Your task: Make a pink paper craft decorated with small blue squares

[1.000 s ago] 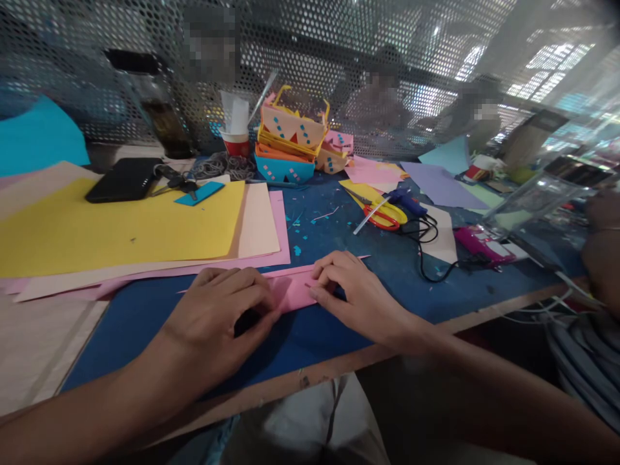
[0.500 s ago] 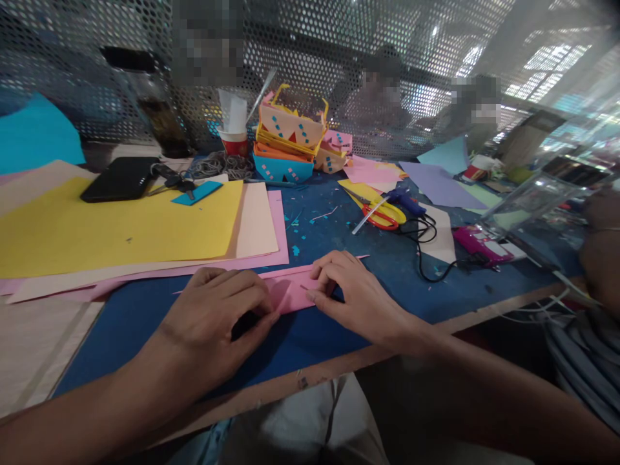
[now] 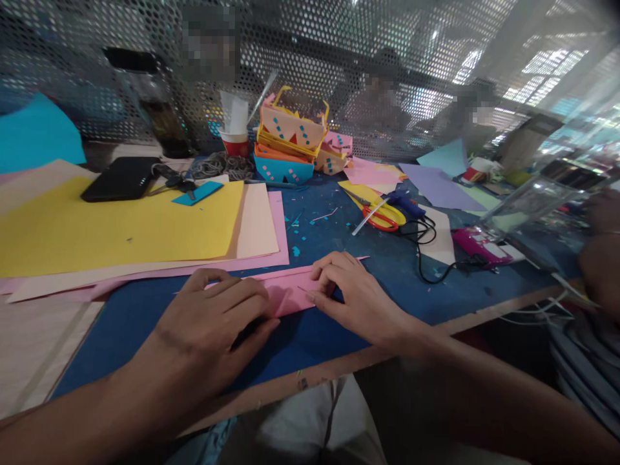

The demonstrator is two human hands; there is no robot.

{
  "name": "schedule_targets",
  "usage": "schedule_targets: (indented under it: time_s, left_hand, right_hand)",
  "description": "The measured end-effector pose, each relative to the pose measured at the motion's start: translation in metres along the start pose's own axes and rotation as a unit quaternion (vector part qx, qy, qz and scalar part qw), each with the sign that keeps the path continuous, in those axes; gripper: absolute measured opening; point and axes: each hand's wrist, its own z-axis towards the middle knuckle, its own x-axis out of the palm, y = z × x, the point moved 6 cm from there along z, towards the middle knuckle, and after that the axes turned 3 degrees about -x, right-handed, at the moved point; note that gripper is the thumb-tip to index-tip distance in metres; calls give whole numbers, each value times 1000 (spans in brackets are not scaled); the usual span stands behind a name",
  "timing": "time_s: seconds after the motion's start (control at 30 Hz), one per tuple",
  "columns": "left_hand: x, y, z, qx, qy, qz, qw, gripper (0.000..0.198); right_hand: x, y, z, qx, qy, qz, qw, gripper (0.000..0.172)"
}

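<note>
A folded strip of pink paper [image 3: 289,294] lies on the blue table top [image 3: 397,271] near its front edge. My left hand [image 3: 213,323] covers the strip's left part, fingers curled and pressing down on it. My right hand [image 3: 353,297] holds the strip's right part, fingertips pinched against its folded edge. Between the two hands a short stretch of pink paper shows.
Large yellow [image 3: 116,226], peach and pink sheets lie at the left, with a black phone [image 3: 121,179] and keys behind. Paper baskets [image 3: 290,145] and a red cup stand at the back by the mesh screen. Orange scissors [image 3: 380,213], a black cable and a pink tool lie right. Another person's arm [image 3: 598,258] is at far right.
My left hand has slid slightly left and down along the strip, showing more pink paper behind its fingers. My right hand has stayed in place.
</note>
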Motion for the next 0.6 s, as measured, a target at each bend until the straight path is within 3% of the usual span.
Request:
schedule_targets:
  time_s: [0.6]
  left_hand:
    - [6, 10, -1, -31, -3, -35, 999, 20]
  right_hand:
    - [0, 0, 0, 13, 8, -13, 1000, 30]
